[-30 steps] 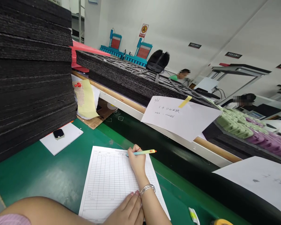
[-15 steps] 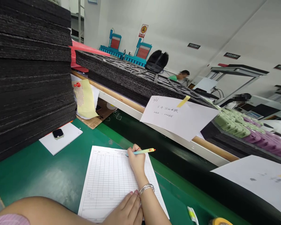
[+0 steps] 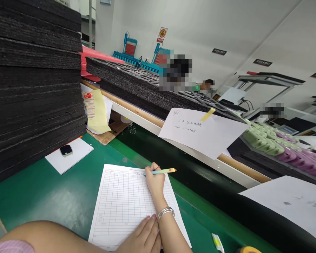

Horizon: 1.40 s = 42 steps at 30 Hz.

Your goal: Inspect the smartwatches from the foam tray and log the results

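A glossy green tabletop (image 3: 52, 203) carries a white rectangular paper form printed with a thin-lined grid (image 3: 123, 203). On its lower part lies the left hand (image 3: 143, 237), fingers extended close together, beside the right forearm. On its upper part, the right hand's (image 3: 156, 181) curled fingers grip a slim blue-to-yellow pen (image 3: 162, 171), tip at the page.

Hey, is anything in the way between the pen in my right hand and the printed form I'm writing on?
Nothing visible is. Your right hand holds the pen with its tip at the upper part of the printed form. Your left hand lies lower on the sheet, well away from the tip.
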Available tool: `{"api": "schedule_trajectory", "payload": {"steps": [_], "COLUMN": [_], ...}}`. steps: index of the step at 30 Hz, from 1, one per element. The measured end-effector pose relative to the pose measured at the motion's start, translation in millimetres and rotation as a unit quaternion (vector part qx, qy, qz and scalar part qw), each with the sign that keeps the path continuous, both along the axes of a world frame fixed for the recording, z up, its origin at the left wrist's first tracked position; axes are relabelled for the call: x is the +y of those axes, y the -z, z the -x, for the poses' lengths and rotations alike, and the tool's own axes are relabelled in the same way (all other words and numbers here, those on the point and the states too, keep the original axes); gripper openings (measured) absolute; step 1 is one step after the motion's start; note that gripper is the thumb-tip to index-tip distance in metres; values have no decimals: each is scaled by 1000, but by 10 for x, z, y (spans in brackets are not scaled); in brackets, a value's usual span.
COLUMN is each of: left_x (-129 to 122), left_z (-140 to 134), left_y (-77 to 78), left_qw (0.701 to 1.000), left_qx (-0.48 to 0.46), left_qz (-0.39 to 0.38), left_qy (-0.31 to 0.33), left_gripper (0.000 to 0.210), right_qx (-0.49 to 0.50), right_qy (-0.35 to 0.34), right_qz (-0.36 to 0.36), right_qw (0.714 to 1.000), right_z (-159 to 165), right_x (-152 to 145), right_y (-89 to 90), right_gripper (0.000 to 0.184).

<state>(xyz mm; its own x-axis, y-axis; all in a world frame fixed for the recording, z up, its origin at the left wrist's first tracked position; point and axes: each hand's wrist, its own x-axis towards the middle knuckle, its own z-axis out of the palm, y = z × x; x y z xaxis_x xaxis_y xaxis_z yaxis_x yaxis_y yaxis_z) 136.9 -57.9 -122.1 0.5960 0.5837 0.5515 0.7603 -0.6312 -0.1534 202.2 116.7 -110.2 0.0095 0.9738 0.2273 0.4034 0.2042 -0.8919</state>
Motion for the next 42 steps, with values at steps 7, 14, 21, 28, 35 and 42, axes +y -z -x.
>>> {"api": "schedule_trajectory", "payload": {"steps": [7, 14, 21, 28, 35, 42], "left_x": [12, 1, -3, 5, 18, 16], "left_z": [-24, -11, -33, -16, -19, -22], "left_y": [-18, -8, 6, -46, -119, -110], "left_qw": [999, 1000, 999, 1000, 997, 997], "left_qx": [-39, -9, -25, -25, -61, -56], "left_qz": [-29, -6, -17, -13, -48, -47], "left_qy": [-12, -4, -11, -8, -19, -19], "left_gripper": [30, 33, 31, 28, 24, 24], "right_qx": [-13, -11, -10, 3, 24, 41], "right_qy": [4, 8, 10, 10, -3, -12], "right_qz": [9, 2, 2, 5, 10, 8], "right_qw": [1000, 1000, 1000, 1000, 1000, 999], "right_z": [-3, -8, -2, -16, -4, 16], "right_x": [3, 1, -7, -13, -15, -16], "right_y": [-5, -10, -24, -35, -28, -11], "right_gripper": [22, 22, 23, 22, 21, 22]}}
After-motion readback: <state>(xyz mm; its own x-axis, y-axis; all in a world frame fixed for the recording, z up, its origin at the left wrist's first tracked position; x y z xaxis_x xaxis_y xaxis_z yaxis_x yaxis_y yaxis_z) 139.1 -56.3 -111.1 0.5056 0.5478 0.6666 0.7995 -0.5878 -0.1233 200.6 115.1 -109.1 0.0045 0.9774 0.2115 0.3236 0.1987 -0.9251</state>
